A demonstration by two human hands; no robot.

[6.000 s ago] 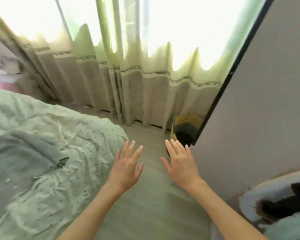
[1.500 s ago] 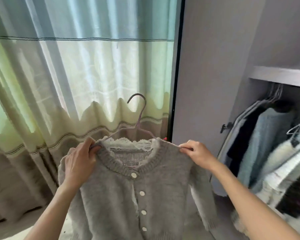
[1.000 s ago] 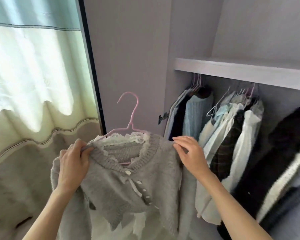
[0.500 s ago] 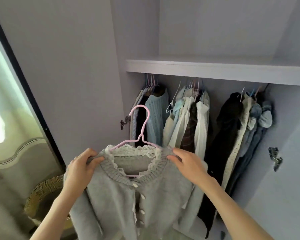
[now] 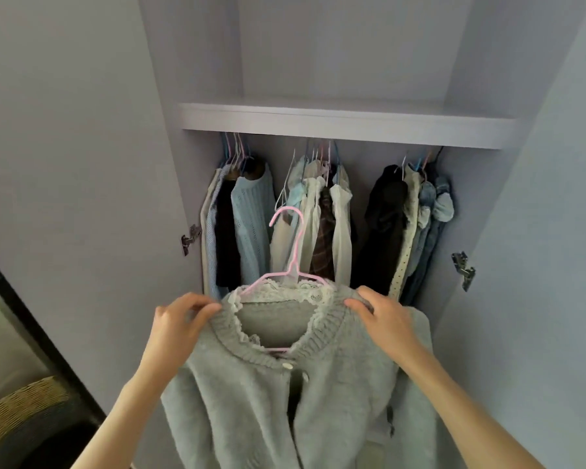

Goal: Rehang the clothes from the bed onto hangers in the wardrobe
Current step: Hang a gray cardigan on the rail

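The soft, light grey cardigan [image 5: 285, 401] is pinched at both shoulders by left hand [image 5: 180, 324] and right hand [image 5: 384, 324], best carried by its stiff pink hanger [image 5: 293, 262].

Under the shelf [image 5: 345, 125] the hanging clothes form three bunches: a left bunch [image 5: 237, 225] against the wardrobe's left wall, a middle bunch [image 5: 322, 225], and a right bunch [image 5: 410, 225]. Open gaps lie between the left and middle bunches and, wider, between the middle and right ones. The pink hanger's hook [image 5: 286, 216] stands before the left gap. Both doors stand open; hinges [image 5: 190, 239] jut from the side walls.
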